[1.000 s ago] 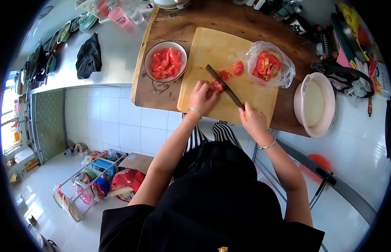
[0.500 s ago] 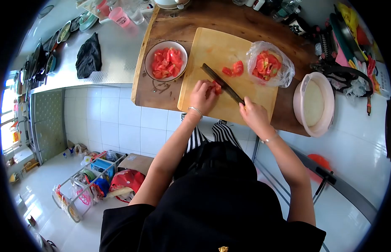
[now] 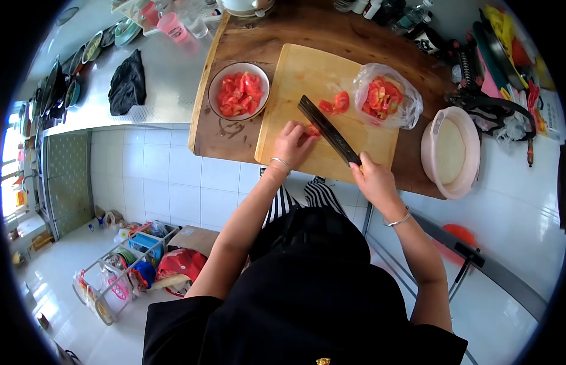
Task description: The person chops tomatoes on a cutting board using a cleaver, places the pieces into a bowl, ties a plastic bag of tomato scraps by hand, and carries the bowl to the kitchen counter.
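Note:
My right hand (image 3: 375, 181) is closed round the handle of a kitchen knife (image 3: 329, 130), its dark blade slanting up and left over the wooden cutting board (image 3: 310, 68). Just left of the blade, my left hand (image 3: 292, 146) holds a red tomato piece (image 3: 312, 130) against the board with its fingertips; part of the piece is hidden. Cut tomato chunks (image 3: 335, 103) lie beyond the knife. At the board's right side, a clear plastic bag (image 3: 412, 104) contains more tomato pieces (image 3: 382, 97). Left of the board stands a white bowl (image 3: 215, 80) holding chopped tomato (image 3: 239, 94).
A pale pink basin (image 3: 430, 152) stands at the right end of the wooden table (image 3: 225, 139). Bottles (image 3: 410, 18) line the back. A black cloth (image 3: 128, 84) lies on the metal counter at left. A loaded rack (image 3: 121, 267) is on the floor.
The knife has come up off the tomato piece and shifted slightly right, its broad side now showing more. My right hand moved down and right with it; my left hand stays nearly in place.

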The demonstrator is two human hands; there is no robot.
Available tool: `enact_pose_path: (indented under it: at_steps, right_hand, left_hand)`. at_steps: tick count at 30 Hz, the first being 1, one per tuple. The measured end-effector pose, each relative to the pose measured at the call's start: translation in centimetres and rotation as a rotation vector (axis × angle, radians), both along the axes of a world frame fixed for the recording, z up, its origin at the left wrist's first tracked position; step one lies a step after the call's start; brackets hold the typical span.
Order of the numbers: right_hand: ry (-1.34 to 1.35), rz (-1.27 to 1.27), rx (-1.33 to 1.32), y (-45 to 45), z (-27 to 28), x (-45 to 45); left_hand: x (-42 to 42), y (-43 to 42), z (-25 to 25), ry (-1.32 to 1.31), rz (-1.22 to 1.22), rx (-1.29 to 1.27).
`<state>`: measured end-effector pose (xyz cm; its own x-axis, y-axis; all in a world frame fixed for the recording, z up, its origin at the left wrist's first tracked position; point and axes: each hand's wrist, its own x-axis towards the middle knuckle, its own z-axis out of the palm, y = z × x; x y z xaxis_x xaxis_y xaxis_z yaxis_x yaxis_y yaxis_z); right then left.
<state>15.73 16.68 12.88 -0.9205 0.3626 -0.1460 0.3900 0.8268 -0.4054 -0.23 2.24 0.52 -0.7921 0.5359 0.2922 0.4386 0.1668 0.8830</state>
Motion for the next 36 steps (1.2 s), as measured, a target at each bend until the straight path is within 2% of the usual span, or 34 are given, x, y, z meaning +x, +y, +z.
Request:
enact_pose_path:
  at_steps: [3, 5, 7, 10, 13, 15, 19, 23, 27, 30, 33, 36]
  right_hand:
    - [0.015, 0.056, 0.080, -0.5, -2.7, -0.6]
    - [0.079, 0.004, 0.115, -0.8, -4.3, -0.8]
    - [0.091, 0.000, 0.110, 0.0, -4.8, -0.7]
    - [0.161, -0.006, 0.152, 0.9, -3.3, -0.4]
    - [0.117, -0.055, 0.049, 0.8, -0.1, 0.0]
    - [0.068, 0.047, 0.109, 0.6, 0.6, -0.1]
    - [0.019, 0.102, 0.123, 0.1, -1.5, -1.1]
    - [0.042, 0.029, 0.146, 0.6, -4.9, -2.1]
    - [0.136, -0.010, 0.130, 1.0, -4.4, -1.5]
    - [0.092, -0.046, 0.060, 0.1, -0.5, -1.1]
    - [0.073, 0.026, 0.042, 0.0, -0.9, -0.7]
    - [0.047, -0.028, 0.060, -0.8, -4.1, -1.7]
  left_hand:
    - [0.0, -0.2, 0.5, -0.066, -0.025, -0.029]
    - [0.0, -0.1, -0.2, -0.075, -0.044, -0.057]
    - [0.0, -0.3, 0.1, -0.005, -0.024, -0.025]
    - [-0.1, 0.1, 0.3, 0.059, 0.015, 0.021]
    - [0.1, 0.0, -0.1, 0.083, 0.054, 0.020]
    - [0.0, 0.2, -0.3, 0.125, 0.068, 0.023]
    - [-0.1, -0.1, -0.4, 0.077, 0.087, -0.005]
    - [-0.2, -0.3, -0.4, 0.078, 0.039, -0.063]
    - [0.0, -0.3, 0.2, 0.189, -0.013, -0.051]
    - [0.0, -0.2, 0.0, 0.241, -0.004, -0.021]
    - [-0.1, 0.0, -0.2, 0.252, -0.027, -0.005]
    - [0.0, -0.4, -0.1, 0.187, -0.044, -0.035]
